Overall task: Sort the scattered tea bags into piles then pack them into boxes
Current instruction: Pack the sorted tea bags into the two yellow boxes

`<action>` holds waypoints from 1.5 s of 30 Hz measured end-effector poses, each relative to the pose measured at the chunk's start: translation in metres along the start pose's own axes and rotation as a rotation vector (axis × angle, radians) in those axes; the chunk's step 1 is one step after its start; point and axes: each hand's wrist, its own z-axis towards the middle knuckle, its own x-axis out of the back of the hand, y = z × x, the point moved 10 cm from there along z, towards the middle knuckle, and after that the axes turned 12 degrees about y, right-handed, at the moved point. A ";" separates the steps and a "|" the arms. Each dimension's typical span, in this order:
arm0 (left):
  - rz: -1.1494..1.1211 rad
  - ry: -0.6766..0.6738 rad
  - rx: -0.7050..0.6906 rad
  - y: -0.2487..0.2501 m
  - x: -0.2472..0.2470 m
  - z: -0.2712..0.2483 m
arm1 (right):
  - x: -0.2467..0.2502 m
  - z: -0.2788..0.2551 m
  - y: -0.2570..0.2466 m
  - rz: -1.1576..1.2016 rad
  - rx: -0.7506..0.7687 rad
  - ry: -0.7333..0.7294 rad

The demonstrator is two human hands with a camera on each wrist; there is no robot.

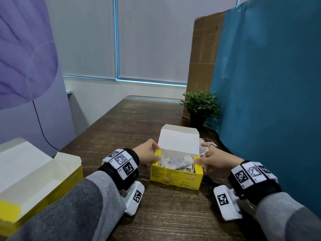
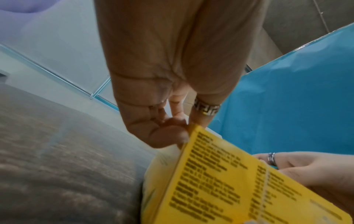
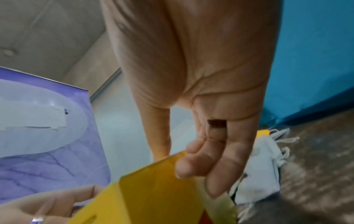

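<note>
A yellow tea box (image 1: pixel 175 177) stands on the table in front of me, its white lid (image 1: pixel 178 140) raised at the back. Several white tea bags (image 1: pixel 179 162) lie inside it. My left hand (image 1: pixel 157 151) pinches the small yellow flap at the box's left end; in the left wrist view my left hand (image 2: pixel 184 131) is curled on the corner of the box (image 2: pixel 220 181). My right hand (image 1: pixel 202 153) holds the right end flap, thumb on top. The right wrist view has my right hand (image 3: pixel 176 159) closed on that yellow flap (image 3: pixel 153 174). A loose pile of tea bags (image 3: pixel 264 159) lies behind it.
A second yellow box (image 1: pixel 34 180) lies open at the table's left edge. A small potted plant (image 1: pixel 200 105) and a tall brown carton (image 1: pixel 203 58) stand at the back right. A blue sheet (image 1: pixel 269 101) borders the right side. The wooden table (image 1: pixel 130 122) stretches ahead.
</note>
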 end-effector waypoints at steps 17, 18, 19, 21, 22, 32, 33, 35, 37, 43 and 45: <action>0.454 -0.183 -0.515 0.053 -0.026 -0.038 | -0.002 0.009 0.009 0.261 -0.090 0.012; 0.466 -0.150 -0.521 0.055 -0.024 -0.036 | -0.002 0.009 0.009 0.256 -0.090 0.012; 0.461 -0.124 -0.527 0.057 -0.023 -0.034 | -0.002 0.009 0.008 0.247 -0.086 0.010; 0.417 -0.097 -0.533 0.058 -0.021 -0.032 | -0.002 0.009 0.007 0.236 -0.081 0.007; 0.388 -0.086 -0.523 0.058 -0.019 -0.032 | -0.002 0.009 0.006 0.230 -0.078 0.006; 0.108 0.223 -0.150 0.029 0.014 -0.001 | -0.002 0.015 0.009 0.165 -0.062 0.011; 0.140 0.211 -0.141 0.028 0.011 0.001 | -0.002 0.016 0.010 0.154 -0.061 0.014; 0.184 0.171 -0.149 0.030 0.005 0.003 | -0.002 0.017 0.010 0.121 -0.055 0.016; 0.174 0.168 -0.162 0.034 0.008 0.003 | -0.002 0.017 0.008 0.090 -0.043 0.011; 0.180 0.052 0.042 0.000 0.011 0.000 | -0.006 0.019 0.006 0.121 -0.044 -0.015; 0.137 0.016 0.088 -0.006 0.008 -0.003 | -0.011 0.020 0.005 0.173 -0.040 -0.039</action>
